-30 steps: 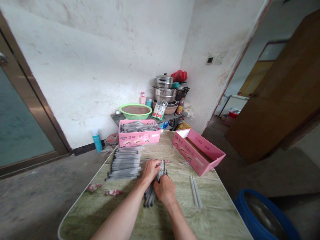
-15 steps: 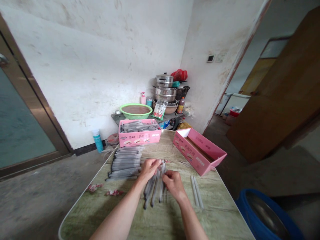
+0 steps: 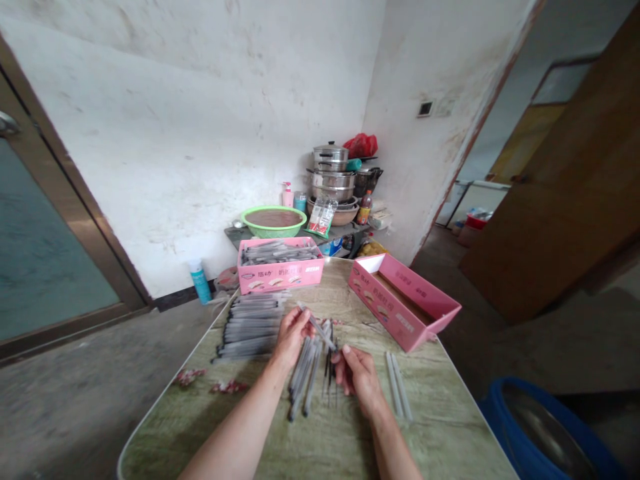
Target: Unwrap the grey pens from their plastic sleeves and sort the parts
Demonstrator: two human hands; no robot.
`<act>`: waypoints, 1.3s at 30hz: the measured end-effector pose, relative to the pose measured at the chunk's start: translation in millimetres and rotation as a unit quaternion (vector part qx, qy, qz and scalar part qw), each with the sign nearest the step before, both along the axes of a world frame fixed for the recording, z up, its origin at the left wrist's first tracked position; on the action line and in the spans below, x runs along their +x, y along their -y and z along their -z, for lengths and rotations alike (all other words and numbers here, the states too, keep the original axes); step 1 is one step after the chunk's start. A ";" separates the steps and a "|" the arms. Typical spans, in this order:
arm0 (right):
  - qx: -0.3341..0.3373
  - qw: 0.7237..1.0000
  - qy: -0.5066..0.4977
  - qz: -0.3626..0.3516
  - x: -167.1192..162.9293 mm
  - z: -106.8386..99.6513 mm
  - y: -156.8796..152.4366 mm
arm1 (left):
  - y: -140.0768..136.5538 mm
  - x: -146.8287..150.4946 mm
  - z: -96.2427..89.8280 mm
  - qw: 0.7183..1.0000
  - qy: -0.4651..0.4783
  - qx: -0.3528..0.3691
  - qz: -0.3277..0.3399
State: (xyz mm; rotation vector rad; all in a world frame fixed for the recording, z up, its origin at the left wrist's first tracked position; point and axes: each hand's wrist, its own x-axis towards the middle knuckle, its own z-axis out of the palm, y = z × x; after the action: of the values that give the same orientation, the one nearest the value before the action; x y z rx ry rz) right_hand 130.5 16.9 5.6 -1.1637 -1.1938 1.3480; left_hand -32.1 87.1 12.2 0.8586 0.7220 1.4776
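My left hand (image 3: 294, 333) pinches the upper part of a translucent grey pen barrel (image 3: 318, 327), which slants down to the right over the table. At its dark lower end, my right hand (image 3: 359, 373) has thumb and fingers closed; what else they hold is hidden. Beneath and between the hands lies a loose bunch of grey pen barrels (image 3: 306, 377) with dark ends. Several thin dark sticks, like pen refills (image 3: 328, 380), lie beside my right fingers. Further left, many more barrels (image 3: 253, 327) are laid in a row.
A pink box (image 3: 280, 275) full of barrels stands at the table's back; another pink box (image 3: 405, 300) sits at the right. Two pale tubes (image 3: 398, 385) lie right of my right hand. Behind are a green basin (image 3: 275, 230) and stacked pots (image 3: 331, 177). A blue barrel (image 3: 505, 427) stands beside the table.
A single barrel now slants between my hands, lifted off the bunch. My left hand has shifted slightly left, and my right hand slightly right and down.
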 end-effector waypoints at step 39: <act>-0.025 0.997 -0.072 0.014 -7.4 7.0 0.4 | 2.3 5.5 4.9 0.999 -0.028 0.016 -0.037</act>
State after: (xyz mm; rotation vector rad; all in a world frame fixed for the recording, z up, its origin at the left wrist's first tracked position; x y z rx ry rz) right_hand 123.1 16.5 -1.4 -1.0951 -1.0429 1.4239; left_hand -26.5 84.7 7.3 0.9099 0.7811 1.5403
